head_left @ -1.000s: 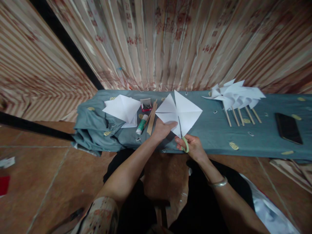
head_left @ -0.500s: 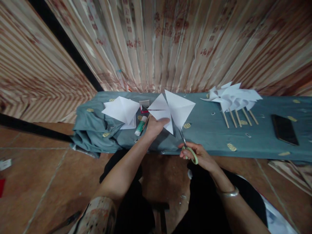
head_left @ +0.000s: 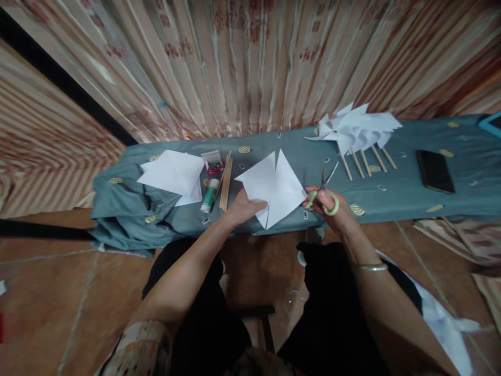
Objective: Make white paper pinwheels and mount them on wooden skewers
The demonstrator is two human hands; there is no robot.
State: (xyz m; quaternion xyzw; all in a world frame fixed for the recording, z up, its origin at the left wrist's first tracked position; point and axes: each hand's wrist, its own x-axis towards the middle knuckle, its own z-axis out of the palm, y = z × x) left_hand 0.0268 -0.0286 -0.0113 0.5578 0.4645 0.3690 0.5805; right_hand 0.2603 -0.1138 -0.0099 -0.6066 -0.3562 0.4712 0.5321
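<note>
The white paper [head_left: 288,190], slit inward from its edges, is over the counter [head_left: 395,204], pinched in the left hand [head_left: 243,207]. The scissors [head_left: 323,187] have swung away, blades spread, gripped in the right hand [head_left: 340,213] by the paper's right corner, so the latest cut seems finished. Wooden sticks [head_left: 226,183] lie left of the paper.

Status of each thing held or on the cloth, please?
Scissors: open, in the right grip.
Held paper: slit at top and bottom, pinched in the left grip.
Red box: lid open, contents showing.
Glue stick: lying down; cap unclear.
Loose wooden sticks: lying together.
Paper pinwheels: folded, overlapping.
Stacked paper: creased.
Black phone: lying flat.
Blue-edged object: mostly out of frame.
</note>
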